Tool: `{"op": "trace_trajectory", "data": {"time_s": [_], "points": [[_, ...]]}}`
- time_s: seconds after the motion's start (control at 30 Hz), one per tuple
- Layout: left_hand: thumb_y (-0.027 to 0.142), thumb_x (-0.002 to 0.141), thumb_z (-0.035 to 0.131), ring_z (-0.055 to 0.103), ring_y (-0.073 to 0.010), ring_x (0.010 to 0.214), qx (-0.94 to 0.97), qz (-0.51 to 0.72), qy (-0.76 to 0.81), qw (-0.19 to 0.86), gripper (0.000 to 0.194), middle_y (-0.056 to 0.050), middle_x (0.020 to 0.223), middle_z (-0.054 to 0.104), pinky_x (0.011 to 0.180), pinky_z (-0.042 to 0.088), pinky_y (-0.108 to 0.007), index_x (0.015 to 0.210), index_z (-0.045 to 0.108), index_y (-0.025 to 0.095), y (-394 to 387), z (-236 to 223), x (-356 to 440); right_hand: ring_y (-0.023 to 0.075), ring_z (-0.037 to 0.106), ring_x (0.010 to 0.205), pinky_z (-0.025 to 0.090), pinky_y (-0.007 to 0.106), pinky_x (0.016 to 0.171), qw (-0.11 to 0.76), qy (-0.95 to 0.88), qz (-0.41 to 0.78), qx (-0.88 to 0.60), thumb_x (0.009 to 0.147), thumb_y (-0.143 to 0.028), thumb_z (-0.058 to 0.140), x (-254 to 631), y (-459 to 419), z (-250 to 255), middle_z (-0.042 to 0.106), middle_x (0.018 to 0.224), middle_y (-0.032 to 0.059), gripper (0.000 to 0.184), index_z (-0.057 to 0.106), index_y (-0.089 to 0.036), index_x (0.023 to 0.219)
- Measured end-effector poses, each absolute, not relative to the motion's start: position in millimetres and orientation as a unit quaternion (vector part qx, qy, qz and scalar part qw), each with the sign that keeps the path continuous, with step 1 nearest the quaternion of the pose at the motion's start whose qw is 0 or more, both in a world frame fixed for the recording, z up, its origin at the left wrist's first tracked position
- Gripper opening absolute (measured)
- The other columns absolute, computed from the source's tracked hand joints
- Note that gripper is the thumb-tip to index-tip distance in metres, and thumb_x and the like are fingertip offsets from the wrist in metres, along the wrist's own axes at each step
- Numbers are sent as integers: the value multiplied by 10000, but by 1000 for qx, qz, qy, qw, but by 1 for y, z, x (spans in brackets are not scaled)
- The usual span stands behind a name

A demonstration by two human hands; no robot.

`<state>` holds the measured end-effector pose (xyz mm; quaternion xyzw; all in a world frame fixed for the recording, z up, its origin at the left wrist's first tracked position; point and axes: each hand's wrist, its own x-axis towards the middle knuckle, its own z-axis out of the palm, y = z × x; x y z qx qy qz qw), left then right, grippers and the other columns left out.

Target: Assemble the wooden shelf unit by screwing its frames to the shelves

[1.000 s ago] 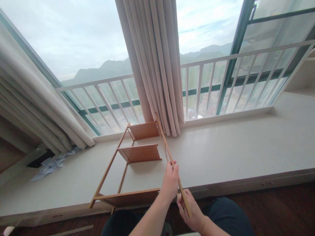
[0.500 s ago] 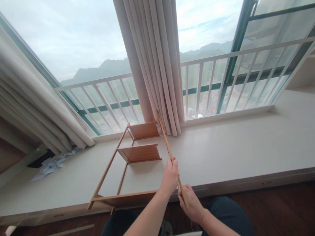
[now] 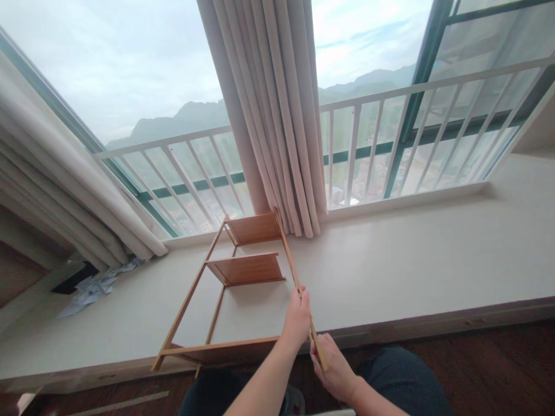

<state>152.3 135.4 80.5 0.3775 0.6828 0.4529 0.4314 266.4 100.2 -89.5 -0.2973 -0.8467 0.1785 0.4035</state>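
Observation:
A wooden shelf rack lies on its side on the white window ledge, its side frame (image 3: 187,315) at the left joined to the shelf boards. The middle shelf board (image 3: 246,270) has a free right edge; the far shelf board (image 3: 254,229) meets the loose side frame (image 3: 288,253) or lies just behind it, I cannot tell which. My left hand (image 3: 297,319) is closed round the middle of this loose frame. Nearer me, my right hand (image 3: 333,365) grips its lower end. The near shelf board (image 3: 234,351) is partly covered by my left forearm.
A gathered curtain (image 3: 277,115) hangs just behind the rack. White railings (image 3: 364,147) run along the window. Crumpled papers (image 3: 91,288) and a black flat object (image 3: 73,278) lie at the ledge's left. My knees are at the ledge's front edge.
The loose side frame's far end has come down and left, close to the far shelf board's end. Both hands keep their grip and have shifted slightly left. The rest of the rack stays put.

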Motion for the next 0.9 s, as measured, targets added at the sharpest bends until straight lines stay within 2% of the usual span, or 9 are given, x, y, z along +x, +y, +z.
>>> {"op": "trace_trajectory", "data": {"time_s": [0.13, 0.33, 0.4, 0.5, 0.57, 0.67, 0.77, 0.9], "points": [[535, 954, 470, 489, -180, 639, 384, 453, 681, 429, 437, 44, 658, 461, 663, 380, -296, 1144, 554, 151, 136, 68, 149, 187, 519, 732, 433, 317, 725, 378, -866, 158, -286, 920, -106, 437, 266, 101, -100, 592, 806, 45, 141, 547, -186, 884], [467, 939, 507, 534, -202, 667, 387, 423, 695, 434, 449, 9, 698, 536, 723, 423, -325, 1205, 560, 109, 128, 48, 140, 210, 556, 786, 424, 345, 756, 287, -881, 174, -333, 894, -34, 463, 263, 97, -119, 636, 872, 56, 193, 581, -188, 892], [400, 909, 561, 592, -219, 778, 406, 427, 688, 425, 455, -42, 812, 620, 816, 454, -339, 1255, 565, 105, 121, 47, 137, 221, 566, 824, 425, 361, 785, 259, -884, 189, -341, 901, -39, 466, 260, 96, -121, 648, 907, 63, 194, 596, -183, 907], [297, 858, 615, 633, -250, 1034, 424, 423, 683, 418, 637, -137, 1100, 684, 1009, 443, -364, 1446, 472, 96, 106, 52, 135, 229, 566, 863, 418, 372, 812, 236, -887, 209, -339, 917, -62, 461, 254, 93, -121, 655, 938, 69, 193, 618, -175, 926], [229, 839, 604, 584, -280, 1240, 431, 404, 693, 414, 777, -215, 1343, 612, 1128, 387, -382, 1552, 349, 56, 93, 58, 135, 227, 558, 886, 415, 368, 829, 237, -888, 213, -331, 922, -76, 453, 249, 88, -122, 655, 959, 75, 207, 630, -175, 962], [151, 818, 572, 341, -290, 1517, 456, 387, 695, 399, 860, -239, 1618, 359, 1270, 220, -383, 1609, 255, 32, 70, 62, 138, 222, 529, 890, 405, 358, 833, 249, -897, 194, -309, 937, -86, 425, 240, 80, -128, 651, 975, 97, 244, 637, -157, 1035], [146, 859, 526, 207, -265, 1582, 508, 367, 690, 362, 783, -164, 1689, 254, 1306, 147, -421, 1611, 316, 103, 38, 64, 139, 208, 496, 855, 373, 344, 802, 243, -903, 188, -300, 978, -107, 398, 233, 72, -135, 636, 949, 102, 238, 633, -139, 990], [155, 942, 442, 272, -236, 1564, 582, 342, 668, 314, 615, -81, 1686, 293, 1296, 214, -467, 1551, 455, 238, -15, 64, 133, 199, 505, 904, 362, 330, 819, 222, -898, 219, -310, 1015, -201, 434, 229, 67, -135, 631, 1049, 98, 209, 620, -143, 1092]]}}
